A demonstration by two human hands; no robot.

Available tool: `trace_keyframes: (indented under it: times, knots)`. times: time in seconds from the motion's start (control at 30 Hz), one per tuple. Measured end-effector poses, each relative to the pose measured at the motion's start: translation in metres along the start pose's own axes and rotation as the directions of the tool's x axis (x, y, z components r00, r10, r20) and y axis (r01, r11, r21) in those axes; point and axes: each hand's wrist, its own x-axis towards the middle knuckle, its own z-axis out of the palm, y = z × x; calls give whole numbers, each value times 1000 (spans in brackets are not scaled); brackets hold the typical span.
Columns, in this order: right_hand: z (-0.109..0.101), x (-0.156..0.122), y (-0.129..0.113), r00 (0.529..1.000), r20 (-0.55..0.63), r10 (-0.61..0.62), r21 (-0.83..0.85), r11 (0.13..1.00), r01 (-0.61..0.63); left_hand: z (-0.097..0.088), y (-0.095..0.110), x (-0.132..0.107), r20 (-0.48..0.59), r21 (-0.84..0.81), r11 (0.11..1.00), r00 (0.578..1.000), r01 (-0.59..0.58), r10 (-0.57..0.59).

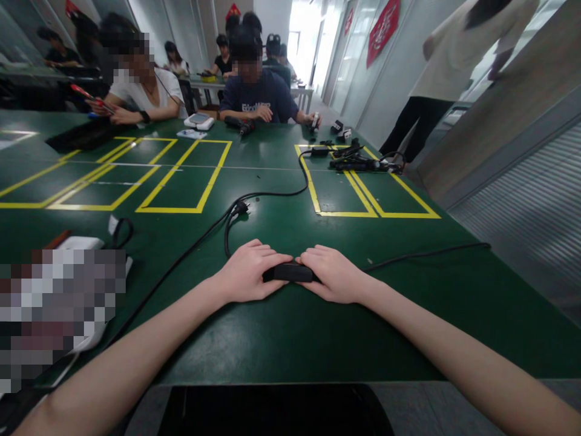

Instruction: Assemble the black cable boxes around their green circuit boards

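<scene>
A flat black power adapter [288, 272] lies on the green table [281, 327] near the front edge. My left hand [247, 270] rests over its left end with the fingers curled around it. My right hand [333, 272] covers its right end the same way. Both hands meet above the adapter, so only its front side shows. A black cable [426, 254] runs from under my right hand to the right. Another black cable [254, 197] with a plug [239, 209] loops away toward the far side.
Yellow taped rectangles [186, 175] mark the table. A pile of black adapters and cables [356, 160] sits at the far right. Two seated people [254, 91] work at the far edge, and a person [445, 66] stands at right. A dark tray [272, 409] lies below the table edge.
</scene>
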Motion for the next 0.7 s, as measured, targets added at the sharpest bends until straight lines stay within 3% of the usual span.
trace_keyframes:
  times: [0.33, 0.7]
  knots:
    - [-2, -2, -3, 999, 32, 7, 3, 1000, -7, 3, -1, 1, 12, 10, 999, 999, -47, 47]
    - [1, -4, 5, 991, -73, -112, -134, 986, 102, 1, 3, 2, 22, 10, 1000, 1000, -22, 22]
